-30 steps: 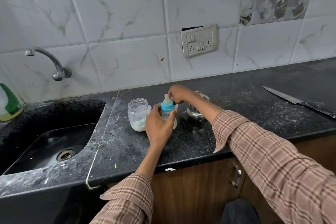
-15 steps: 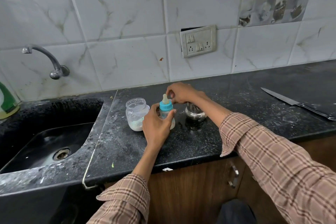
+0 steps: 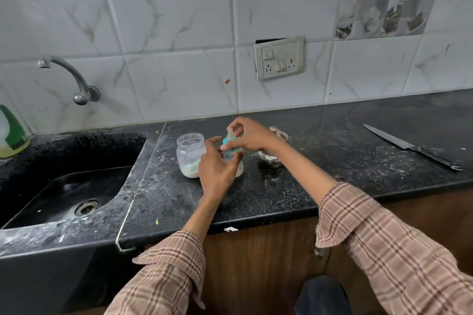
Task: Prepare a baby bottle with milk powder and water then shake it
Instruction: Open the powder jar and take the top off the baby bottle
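While the left hand (image 3: pixel 216 169) curls around the baby bottle (image 3: pixel 231 155) standing on the dark counter (image 3: pixel 320 176) beside the powder jar (image 3: pixel 190 155), the right hand (image 3: pixel 249 135) seemingly pinches its blue collar.

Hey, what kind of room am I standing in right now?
Most likely a home kitchen: a dark stone counter with a built-in sink and wall tap, a tiled backsplash, and a kitchen knife lying on the counter.
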